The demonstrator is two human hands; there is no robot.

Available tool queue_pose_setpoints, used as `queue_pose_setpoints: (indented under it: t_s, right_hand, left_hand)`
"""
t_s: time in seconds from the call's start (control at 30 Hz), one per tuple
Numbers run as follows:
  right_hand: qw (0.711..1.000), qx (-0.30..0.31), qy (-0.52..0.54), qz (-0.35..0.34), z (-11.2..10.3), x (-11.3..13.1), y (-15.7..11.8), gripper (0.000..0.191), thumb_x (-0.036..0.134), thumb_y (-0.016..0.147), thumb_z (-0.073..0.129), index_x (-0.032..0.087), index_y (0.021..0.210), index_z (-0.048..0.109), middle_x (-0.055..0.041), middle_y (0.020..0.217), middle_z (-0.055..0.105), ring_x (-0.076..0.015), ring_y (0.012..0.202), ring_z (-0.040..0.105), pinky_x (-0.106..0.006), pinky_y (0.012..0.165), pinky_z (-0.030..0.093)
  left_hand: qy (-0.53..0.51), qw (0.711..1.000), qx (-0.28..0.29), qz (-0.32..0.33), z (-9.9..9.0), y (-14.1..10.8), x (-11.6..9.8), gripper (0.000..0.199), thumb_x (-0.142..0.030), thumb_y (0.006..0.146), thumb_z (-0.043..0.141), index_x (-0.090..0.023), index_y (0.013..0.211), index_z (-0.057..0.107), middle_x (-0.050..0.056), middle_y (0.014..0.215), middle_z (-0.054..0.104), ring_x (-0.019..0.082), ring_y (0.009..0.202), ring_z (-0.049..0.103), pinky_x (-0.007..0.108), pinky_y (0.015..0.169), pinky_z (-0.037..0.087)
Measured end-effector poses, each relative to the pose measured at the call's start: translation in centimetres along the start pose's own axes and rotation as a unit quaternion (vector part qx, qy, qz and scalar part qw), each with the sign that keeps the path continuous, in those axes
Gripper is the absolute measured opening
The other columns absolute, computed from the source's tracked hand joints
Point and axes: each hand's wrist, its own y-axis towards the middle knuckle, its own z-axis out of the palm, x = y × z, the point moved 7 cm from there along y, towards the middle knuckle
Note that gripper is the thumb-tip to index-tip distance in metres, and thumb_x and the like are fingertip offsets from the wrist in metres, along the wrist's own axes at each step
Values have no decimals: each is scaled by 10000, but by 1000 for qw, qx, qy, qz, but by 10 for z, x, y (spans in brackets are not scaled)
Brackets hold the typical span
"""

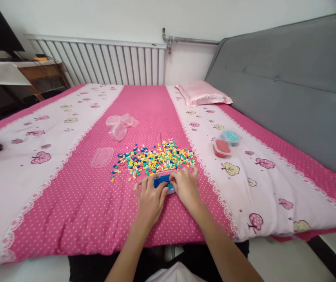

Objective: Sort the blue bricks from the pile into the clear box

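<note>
A small clear plastic container [172,191] sits on the bed close in front of me, in front of a pile of small coloured blocks [156,158]. Blue blocks [161,179] lie in neat rows inside it, with some teal ones beside them. My left hand [150,197] grips the container's left side, its thumb and index finger bent over the inside. From the right, my right hand [185,187] curls over the other side, its thumb at the contents. Whether a single block is pinched in the fingers is too small to tell.
Behind the pile lie several clear empty containers [118,131] and a flat clear lid [102,157]. To the right stand a container of red pieces [222,148] and one of light blue pieces [231,137]. A pink pillow [203,93] rests by the grey headboard [282,74].
</note>
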Motion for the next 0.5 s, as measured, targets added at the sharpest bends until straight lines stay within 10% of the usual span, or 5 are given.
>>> queue_pose_setpoints:
  t_s: [0.5]
  right_hand:
    - [1000, -7, 6, 0, -2, -3, 0, 193, 97, 884, 611, 240, 810, 717, -1, 821, 758, -214, 908, 618, -459, 1066, 148]
  left_hand:
    - [-16, 1000, -19, -4, -3, -2, 2, 280, -319, 1009, 463, -291, 1128, 715, 94, 1333, 565, 306, 1189, 489, 535, 999, 305]
